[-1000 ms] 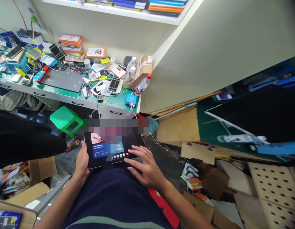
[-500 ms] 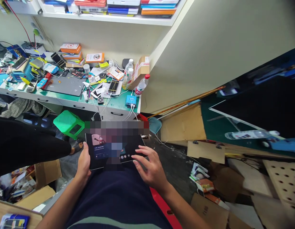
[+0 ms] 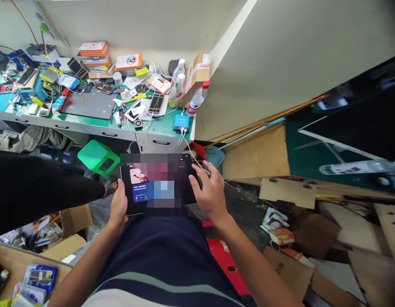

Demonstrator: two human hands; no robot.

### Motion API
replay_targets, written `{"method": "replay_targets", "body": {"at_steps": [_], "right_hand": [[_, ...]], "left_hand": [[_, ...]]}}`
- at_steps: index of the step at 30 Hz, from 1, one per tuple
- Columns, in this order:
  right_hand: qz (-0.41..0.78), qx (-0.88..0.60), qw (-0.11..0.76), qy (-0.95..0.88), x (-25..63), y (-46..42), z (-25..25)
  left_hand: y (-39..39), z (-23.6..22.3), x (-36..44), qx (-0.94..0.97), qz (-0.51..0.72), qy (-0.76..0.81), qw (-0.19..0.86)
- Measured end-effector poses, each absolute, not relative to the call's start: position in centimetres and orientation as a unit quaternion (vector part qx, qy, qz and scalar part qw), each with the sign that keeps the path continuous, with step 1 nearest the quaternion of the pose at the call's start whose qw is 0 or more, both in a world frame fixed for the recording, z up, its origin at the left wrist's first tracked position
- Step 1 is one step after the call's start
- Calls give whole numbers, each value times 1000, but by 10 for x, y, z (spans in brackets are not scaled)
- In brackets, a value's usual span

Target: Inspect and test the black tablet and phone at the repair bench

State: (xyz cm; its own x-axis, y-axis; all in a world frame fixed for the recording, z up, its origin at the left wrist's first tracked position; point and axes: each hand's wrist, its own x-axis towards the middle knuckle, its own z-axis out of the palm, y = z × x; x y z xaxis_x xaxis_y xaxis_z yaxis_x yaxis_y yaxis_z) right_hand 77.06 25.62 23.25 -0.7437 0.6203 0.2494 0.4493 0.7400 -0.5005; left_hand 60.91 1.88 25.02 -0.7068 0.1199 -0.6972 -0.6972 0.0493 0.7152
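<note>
1. The tablet (image 3: 141,187) sits level with the hands, just in front of the person's navy shirt (image 3: 152,247). Its long axis runs crosswise, from the left hand (image 3: 119,202) toward the right hand (image 3: 211,192).
2. From the right hand, the screen lies to the left; that hand is at the tablet's right end, with the fingers reaching forward over that side. Whether a fingertip touches the glass cannot be told.
3. The left hand is the nearer one, in contact with the left edge: it grips the tablet, thumb along the front. The right hand grips nothing, its fingers loosely spread and thumb apart.
4. Blurred blocks hide the middle of the screen, so its content there cannot be read.
5. Counted: one tablet and two hands of the person's own. Beyond them is one green stool (image 3: 99,157), near another person's sandalled foot (image 3: 111,186).
6. At the right end of the counter (image 3: 165,128) are three upright bottles: one red-capped bottle (image 3: 197,100) and two clear bottles (image 3: 176,91). One blue charging box (image 3: 181,123) is near them, along with one cardboard box (image 3: 197,72).
</note>
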Motion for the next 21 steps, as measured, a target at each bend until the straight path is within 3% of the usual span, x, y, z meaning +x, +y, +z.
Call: {"method": "replay_targets", "body": {"at_steps": [7, 21], "right_hand": [[194, -276, 171, -926, 742, 268, 228], [216, -278, 202, -914, 733, 248, 229]], "left_hand": [[27, 259, 611, -239, 643, 658, 310], [31, 266, 614, -187, 632, 682, 317]]}}
